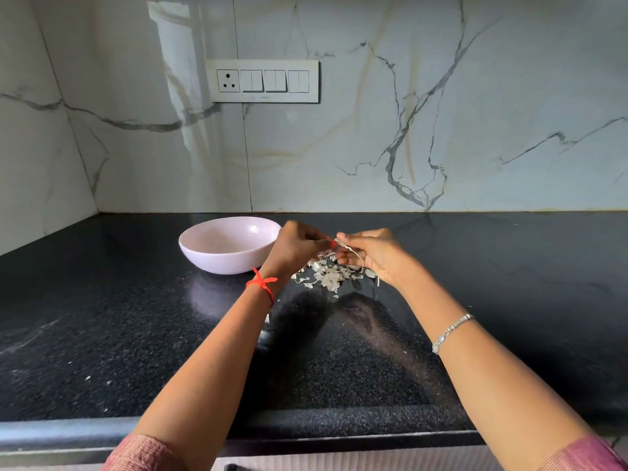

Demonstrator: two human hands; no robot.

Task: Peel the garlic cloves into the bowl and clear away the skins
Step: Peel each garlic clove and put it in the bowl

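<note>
Marble wall [441,113] with a switch panel [262,81] rises behind a black speckled counter [136,334]. Near the back of the counter sits a pale bowl [227,244], just left of both hands. Left hand [294,248], with a red thread [261,283] at its wrist, and right hand [373,254] meet fingertip to fingertip, pinching a garlic clove [341,244] between them. Directly below lies a heap of papery skins [328,273].
</note>
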